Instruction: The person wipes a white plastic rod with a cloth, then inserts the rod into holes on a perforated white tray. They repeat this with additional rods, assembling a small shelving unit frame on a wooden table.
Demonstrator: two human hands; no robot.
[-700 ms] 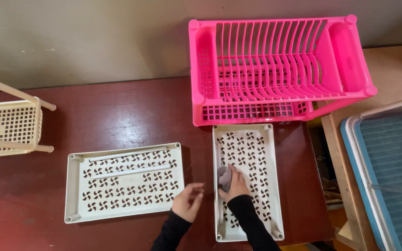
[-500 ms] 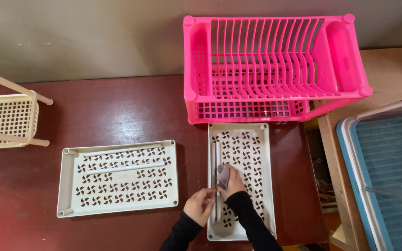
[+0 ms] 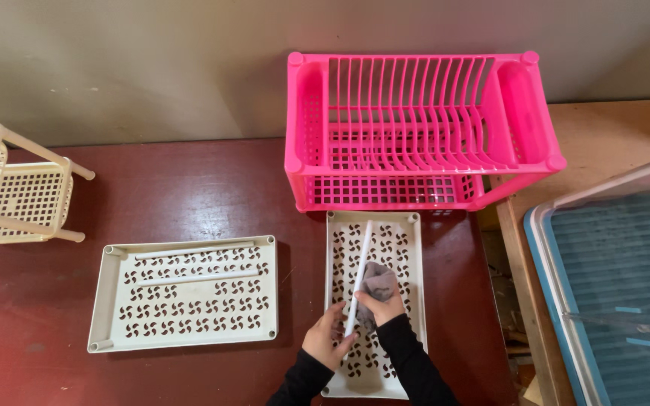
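My left hand (image 3: 326, 342) grips the lower end of a thin white rod (image 3: 360, 263) that slants up over a cream perforated tray (image 3: 409, 256). My right hand (image 3: 382, 307) presses a crumpled grey cloth (image 3: 379, 280) against the rod's right side, about halfway along it. Both hands are over the lower half of this upright tray. A second cream perforated tray (image 3: 189, 331) lies flat to the left, with two white rods (image 3: 189, 252) resting on it.
A pink dish rack (image 3: 415, 128) stands behind the tray on the dark red table (image 3: 174, 188). A cream basket shelf (image 3: 9, 188) lies tipped at the left edge. A clear bin with a blue lid (image 3: 611, 286) sits to the right, beside a wooden surface (image 3: 611, 135).
My left hand has taken hold of the white rod and lifted its end off the tray. My right hand with the cloth has moved against the rod.
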